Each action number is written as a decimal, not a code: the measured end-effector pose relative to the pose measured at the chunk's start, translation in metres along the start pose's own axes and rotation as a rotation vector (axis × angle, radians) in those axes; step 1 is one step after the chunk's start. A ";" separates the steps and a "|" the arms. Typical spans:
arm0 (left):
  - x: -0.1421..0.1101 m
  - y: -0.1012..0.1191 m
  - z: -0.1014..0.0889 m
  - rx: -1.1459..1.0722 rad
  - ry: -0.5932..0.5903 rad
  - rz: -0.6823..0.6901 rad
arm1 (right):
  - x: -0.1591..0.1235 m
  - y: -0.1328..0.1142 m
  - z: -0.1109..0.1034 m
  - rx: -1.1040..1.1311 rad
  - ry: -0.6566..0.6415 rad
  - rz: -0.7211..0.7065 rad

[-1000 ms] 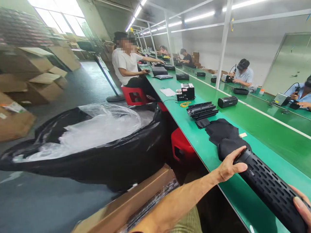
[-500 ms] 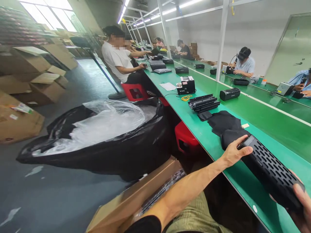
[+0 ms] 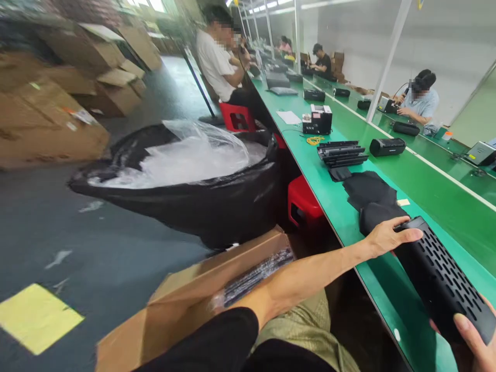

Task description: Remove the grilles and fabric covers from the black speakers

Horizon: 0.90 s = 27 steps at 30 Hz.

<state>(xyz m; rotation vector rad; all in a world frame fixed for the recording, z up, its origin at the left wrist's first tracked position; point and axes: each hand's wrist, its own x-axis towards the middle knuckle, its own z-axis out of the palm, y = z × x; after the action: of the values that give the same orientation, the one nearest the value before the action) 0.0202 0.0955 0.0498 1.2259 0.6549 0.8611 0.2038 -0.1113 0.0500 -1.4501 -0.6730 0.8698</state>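
Holding black slotted casing with both hands, near right, over green worktop; can't tell if it touches the surface. Left hand pinches the far end, thumb on top. Right hand clasps the near end, thumb against the side, partly cut off by frame. Casing slants far-left to near-right, slots facing up. Black cloth pieces lie just beyond left hand; ribbed black parts farther, black speaker to their right. Open carton near left, below left arm.
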 end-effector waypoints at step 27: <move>-0.026 0.028 0.047 -0.261 -0.160 -0.035 | 0.043 -0.049 -0.019 -0.223 0.143 -0.046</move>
<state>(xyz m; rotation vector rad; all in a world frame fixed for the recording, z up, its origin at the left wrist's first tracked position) 0.0394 0.0518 0.0873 1.0324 0.4192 0.7828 0.2481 -0.0826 0.0931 -1.6727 -0.7091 0.6637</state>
